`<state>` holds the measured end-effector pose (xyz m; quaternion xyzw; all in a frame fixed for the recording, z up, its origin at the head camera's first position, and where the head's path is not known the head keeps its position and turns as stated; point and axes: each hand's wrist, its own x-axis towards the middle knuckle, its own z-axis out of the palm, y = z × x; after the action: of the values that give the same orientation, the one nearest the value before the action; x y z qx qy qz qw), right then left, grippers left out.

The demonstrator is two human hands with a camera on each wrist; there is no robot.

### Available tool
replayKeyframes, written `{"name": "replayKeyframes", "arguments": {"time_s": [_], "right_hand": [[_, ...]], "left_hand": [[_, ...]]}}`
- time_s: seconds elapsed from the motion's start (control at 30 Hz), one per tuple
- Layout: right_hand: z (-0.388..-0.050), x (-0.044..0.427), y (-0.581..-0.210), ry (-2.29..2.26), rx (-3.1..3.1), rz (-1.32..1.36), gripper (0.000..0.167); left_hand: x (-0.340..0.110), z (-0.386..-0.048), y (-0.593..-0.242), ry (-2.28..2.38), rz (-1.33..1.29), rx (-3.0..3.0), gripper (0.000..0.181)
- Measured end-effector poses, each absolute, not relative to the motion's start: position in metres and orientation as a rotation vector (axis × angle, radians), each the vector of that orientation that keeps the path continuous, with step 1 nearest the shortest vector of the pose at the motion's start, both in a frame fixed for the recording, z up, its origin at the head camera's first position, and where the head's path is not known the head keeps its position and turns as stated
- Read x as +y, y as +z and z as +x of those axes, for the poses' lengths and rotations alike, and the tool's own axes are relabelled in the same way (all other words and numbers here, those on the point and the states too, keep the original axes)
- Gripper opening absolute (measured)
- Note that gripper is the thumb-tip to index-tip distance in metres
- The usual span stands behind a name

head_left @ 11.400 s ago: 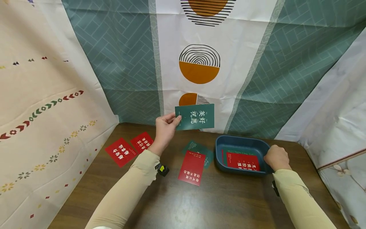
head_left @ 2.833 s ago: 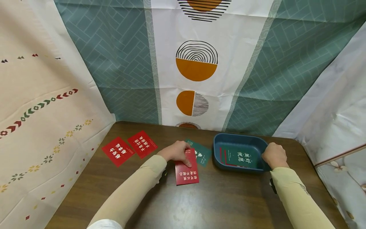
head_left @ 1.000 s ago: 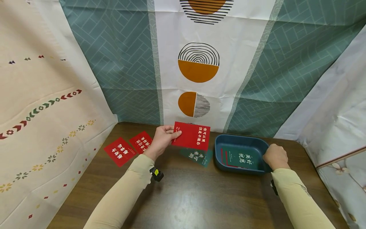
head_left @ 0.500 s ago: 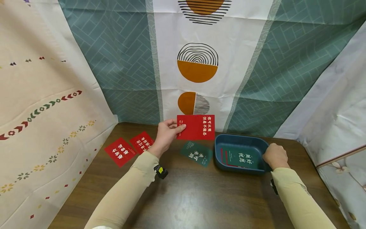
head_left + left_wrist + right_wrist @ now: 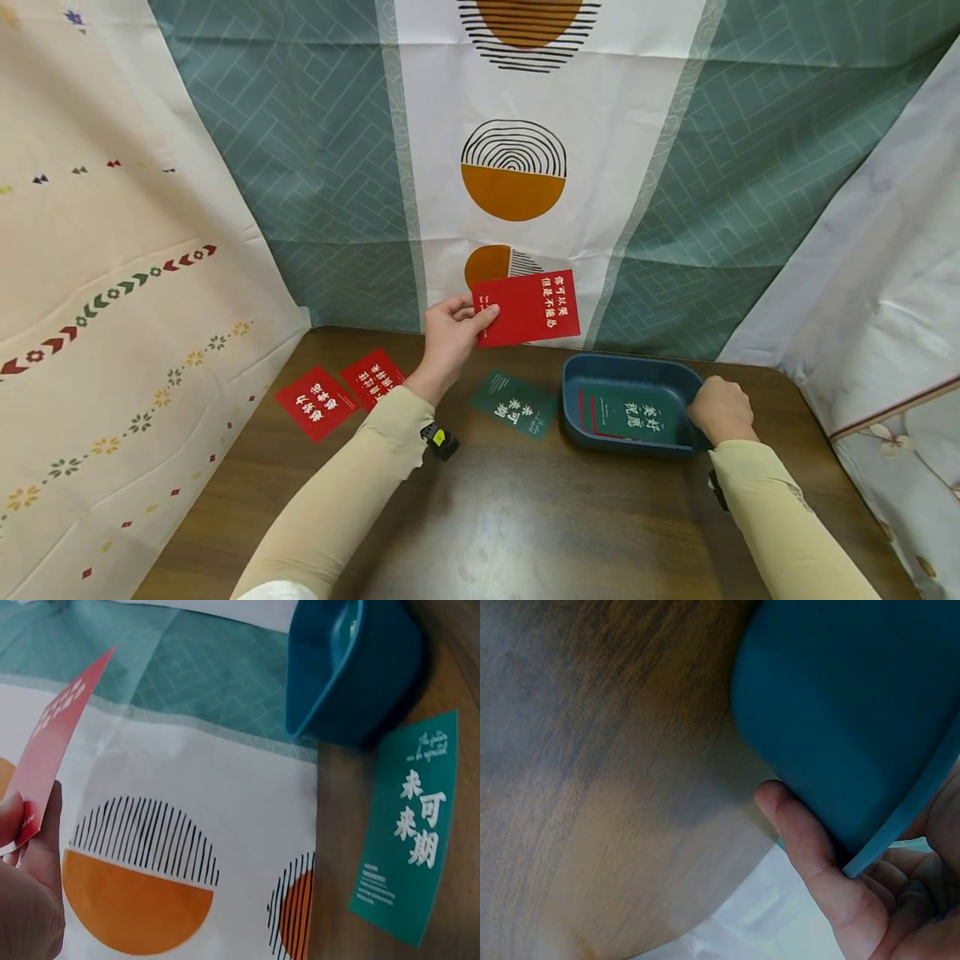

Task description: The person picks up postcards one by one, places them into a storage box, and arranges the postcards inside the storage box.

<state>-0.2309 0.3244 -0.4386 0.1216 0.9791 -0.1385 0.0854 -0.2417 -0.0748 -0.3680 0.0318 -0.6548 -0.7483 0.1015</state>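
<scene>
My left hand (image 5: 452, 337) pinches a red card (image 5: 527, 308) by its left end, raised above the table's back edge with its printed face toward me. The left wrist view shows the same card (image 5: 56, 742) edge-tilted between thumb and fingers. At the right, my right hand (image 5: 722, 411) grips the end of a dark blue plastic bin (image 5: 633, 362); in the right wrist view its fingers (image 5: 810, 840) curl at the bin's rim. Inside the bin lies a green card (image 5: 637, 415) over red ones. A green card (image 5: 515, 405) lies on the table, left of the bin.
Two red cards, one in front (image 5: 317, 403) and one behind (image 5: 372, 379), lie at the table's left; the left forearm partly covers the rear one. Patterned cloth (image 5: 337, 167) hangs behind the brown wooden table (image 5: 525, 517).
Over the last second my left hand has lifted the red card higher and a little right. Earlier it took that card off the green one on the table. My right hand stays at the bin.
</scene>
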Motion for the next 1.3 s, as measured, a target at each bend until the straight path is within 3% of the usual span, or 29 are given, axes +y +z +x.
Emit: {"name": "replayKeyframes", "arguments": {"time_s": [0.93, 1.3], "right_hand": [[-0.229, 0.323, -0.441, -0.415, 2.945, 0.370, 0.036], [-0.232, 0.323, -0.440, -0.419, 2.941, 0.381, 0.035]], "left_hand": [[-0.006, -0.245, -0.354, -2.258, -0.050, -1.846, 0.028], [0.031, -0.245, -0.366, -2.281, -0.040, -1.836, 0.024]]}}
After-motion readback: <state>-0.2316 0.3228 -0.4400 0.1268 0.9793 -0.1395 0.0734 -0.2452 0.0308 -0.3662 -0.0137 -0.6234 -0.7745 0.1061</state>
